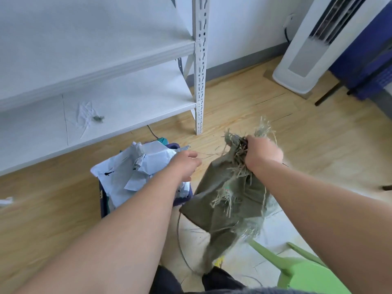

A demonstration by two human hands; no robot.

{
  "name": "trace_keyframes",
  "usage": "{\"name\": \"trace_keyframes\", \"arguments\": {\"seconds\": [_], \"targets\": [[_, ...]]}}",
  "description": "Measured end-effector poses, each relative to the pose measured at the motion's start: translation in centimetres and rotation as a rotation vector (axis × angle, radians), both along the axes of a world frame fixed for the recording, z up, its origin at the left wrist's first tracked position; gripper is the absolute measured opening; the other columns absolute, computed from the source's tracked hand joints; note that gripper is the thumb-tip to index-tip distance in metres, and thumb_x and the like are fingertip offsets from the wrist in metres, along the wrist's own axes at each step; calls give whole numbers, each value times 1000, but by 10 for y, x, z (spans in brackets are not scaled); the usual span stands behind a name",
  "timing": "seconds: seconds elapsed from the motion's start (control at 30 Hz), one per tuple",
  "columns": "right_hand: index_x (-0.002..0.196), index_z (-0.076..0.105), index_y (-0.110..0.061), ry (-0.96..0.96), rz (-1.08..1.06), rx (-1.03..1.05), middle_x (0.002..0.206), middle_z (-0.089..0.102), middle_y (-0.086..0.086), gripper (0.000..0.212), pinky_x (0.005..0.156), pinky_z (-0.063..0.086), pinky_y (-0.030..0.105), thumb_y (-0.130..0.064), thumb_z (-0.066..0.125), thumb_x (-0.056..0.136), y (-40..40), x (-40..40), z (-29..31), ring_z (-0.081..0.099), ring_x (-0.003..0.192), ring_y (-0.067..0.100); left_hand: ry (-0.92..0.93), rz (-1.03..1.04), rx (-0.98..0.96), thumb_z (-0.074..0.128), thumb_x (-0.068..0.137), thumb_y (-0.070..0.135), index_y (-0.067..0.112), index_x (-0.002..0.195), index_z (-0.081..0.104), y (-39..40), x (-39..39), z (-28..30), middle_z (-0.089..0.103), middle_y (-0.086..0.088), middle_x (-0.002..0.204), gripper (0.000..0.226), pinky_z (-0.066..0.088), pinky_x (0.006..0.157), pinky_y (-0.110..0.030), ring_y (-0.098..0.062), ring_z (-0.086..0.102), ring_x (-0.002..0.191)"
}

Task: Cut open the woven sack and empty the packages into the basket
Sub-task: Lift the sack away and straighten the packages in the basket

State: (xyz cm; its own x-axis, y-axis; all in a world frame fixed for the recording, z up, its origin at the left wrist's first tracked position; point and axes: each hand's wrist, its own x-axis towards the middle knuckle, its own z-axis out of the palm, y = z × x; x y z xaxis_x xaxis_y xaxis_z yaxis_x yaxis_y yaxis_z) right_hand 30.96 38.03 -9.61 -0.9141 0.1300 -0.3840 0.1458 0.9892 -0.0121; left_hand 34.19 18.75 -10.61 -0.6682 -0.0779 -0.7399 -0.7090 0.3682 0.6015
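Note:
My right hand (pixel 262 154) grips the frayed, cut end of the grey-green woven sack (pixel 224 200), which hangs limp and blurred below my fist. Loose straw-like strands stick out above and beside the fingers. My left hand (pixel 186 164) hovers over the right edge of the dark blue basket (pixel 102 197), its fingers curled and pinching a thin loose strand that runs toward the sack. White and pale grey packages (pixel 137 168) are heaped in the basket, rising above its rim.
A white metal shelf unit (pixel 199 66) stands behind the basket, with a crumpled clear wrapper (pixel 86 115) on its lowest board. A white tower fan (pixel 305 54) stands at back right. A green chair (pixel 297 270) is by my legs. A cable (pixel 180 240) lies on the wood floor.

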Motion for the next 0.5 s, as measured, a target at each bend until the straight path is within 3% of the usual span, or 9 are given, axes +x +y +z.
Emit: {"name": "trace_keyframes", "arguments": {"seconds": [0.13,0.33,0.4,0.5], "targets": [[117,51,-16,98,-3,-17,85,49,5,42,58,42,32,9,49,83,-12,-22,-7,52,68,26,1,17,-55,54,94,21,19,134,51,-24,-17,-11,56,-5,131,41,52,92,-37,-22,57,117],[122,48,-18,91,81,7,95,52,6,49,49,35,29,10,49,83,-49,-57,-20,49,63,24,-6,-19,-13,56,91,21,20,132,52,-49,-58,-34,61,-9,128,41,47,102,-41,-26,60,115],[122,48,-19,71,104,25,93,50,5,49,52,38,31,10,49,83,-59,-75,-23,49,64,24,17,-66,-28,59,91,22,21,133,50,-57,-71,-40,61,-4,126,43,47,100,-39,-23,60,112],[125,50,-22,-10,144,47,91,52,3,53,55,42,31,10,48,83,-71,-107,-28,51,68,24,67,-164,-50,65,88,27,29,139,40,-65,-86,-45,58,3,126,56,48,85,-31,-17,59,105]]}}
